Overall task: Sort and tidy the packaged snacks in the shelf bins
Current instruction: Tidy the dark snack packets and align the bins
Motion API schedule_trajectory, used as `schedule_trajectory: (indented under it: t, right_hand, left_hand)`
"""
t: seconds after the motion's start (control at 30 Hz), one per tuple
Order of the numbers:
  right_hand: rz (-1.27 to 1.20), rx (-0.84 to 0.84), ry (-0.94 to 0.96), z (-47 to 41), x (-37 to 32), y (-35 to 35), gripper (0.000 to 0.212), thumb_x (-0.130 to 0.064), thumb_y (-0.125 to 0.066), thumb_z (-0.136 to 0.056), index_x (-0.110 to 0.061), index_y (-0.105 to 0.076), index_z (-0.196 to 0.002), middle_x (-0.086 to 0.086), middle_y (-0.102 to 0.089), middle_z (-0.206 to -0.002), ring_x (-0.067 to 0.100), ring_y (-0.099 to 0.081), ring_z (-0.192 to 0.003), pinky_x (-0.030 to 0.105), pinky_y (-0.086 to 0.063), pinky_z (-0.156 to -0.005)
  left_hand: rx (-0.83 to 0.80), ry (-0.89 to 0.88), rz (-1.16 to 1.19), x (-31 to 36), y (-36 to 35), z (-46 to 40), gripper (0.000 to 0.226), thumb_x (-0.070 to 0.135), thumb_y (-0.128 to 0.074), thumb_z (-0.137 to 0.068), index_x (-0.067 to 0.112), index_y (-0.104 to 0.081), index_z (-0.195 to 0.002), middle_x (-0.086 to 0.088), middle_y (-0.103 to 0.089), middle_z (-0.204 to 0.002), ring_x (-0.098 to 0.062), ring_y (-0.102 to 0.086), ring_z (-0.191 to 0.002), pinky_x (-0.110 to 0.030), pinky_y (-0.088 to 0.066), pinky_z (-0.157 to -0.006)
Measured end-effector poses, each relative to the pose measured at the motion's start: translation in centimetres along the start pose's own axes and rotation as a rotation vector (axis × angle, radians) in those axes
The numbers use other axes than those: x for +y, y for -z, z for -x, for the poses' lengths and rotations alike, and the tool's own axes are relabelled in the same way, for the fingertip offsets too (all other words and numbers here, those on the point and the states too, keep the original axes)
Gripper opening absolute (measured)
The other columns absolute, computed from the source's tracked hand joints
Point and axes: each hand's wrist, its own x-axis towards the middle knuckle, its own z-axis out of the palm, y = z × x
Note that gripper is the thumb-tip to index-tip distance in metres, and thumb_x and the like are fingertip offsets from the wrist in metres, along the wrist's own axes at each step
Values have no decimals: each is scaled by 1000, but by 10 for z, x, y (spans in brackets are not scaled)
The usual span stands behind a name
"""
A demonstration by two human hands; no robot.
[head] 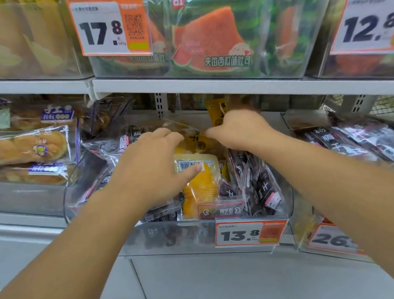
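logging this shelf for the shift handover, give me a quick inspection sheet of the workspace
surface: grey metal store shelf with a clear plastic middle bin carrying a 13.8 price tag
job's things: yellow see-through snack packet with a barcode label lying among dark purple snack packets in the middle bin; a second yellow packet further back
clutter: yellow and dark packets mixed in one bin
grippers: left hand rests on the barcode packet, thumb on its label; right hand fingers pinch the rear yellow packet
cables: nothing seen
surroundings: wrapped twisted bread loaves in the bin at left, green watermelon-print toast bags in the bin above, dark packets at right
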Motion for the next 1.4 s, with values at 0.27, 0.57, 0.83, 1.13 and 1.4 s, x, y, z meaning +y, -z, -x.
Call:
schedule_trajectory:
  t: [0.27, 0.57, 0.83, 1.13, 1.4]
  right_hand:
    - [52, -80, -50, -30, -11, -25, 37, -15, -58, -89, -9, -57, -126, 9, -59, -91, 30, -61, -87, 35, -48, -70]
    - [-341, -294, 812, 8, -47, -23, 62, -17, -72, -89, -26, -47, -145, -12, -61, -130, 7, -59, -111, 25, -49, -95]
    - [303, -624, 197, -16, -30, 3, 111, -60, -83, -64, -8, -37, -149, 7, -43, -152, 30, -46, -133, 40, -40, -110]
    - [107, -610, 78, -22, -38, -6, 89, -54, -79, -75, -9, -48, -144, 12, -47, -150, 35, -47, -135, 42, -36, -111]
    - [187, -451, 280, -2, -43, 5, 92, -53, -91, -56, -6, -55, -127, 0, -56, -109, 24, -55, -100, 28, -42, -82]
  left_hand:
    - [66, 52, 97, -22, -8, -2, 77, 64, -63, -84, 19, -45, -144, 0, -49, -142, -19, -44, -130, -34, -40, -106]
    - [447, 169, 636, -42, -6, 3, 87, 50, -90, -60, 31, -53, -136, 2, -53, -132, -3, -50, -119, -5, -37, -92]
    - [436, 52, 281, -46, -9, 8, 57, 17, -90, -63, 22, -66, -114, -1, -40, -126, -12, -43, -107, -15, -39, -90]
    - [320, 356, 88, -41, -10, 6, 51, 48, -71, -84, 24, -62, -128, -5, -36, -136, -31, -44, -123, -46, -49, -88]
    - [148, 420, 7, -42, -16, 1, 58, 57, -47, -93, 20, -39, -138, -14, -43, -138, -41, -31, -131, -54, -41, -98]
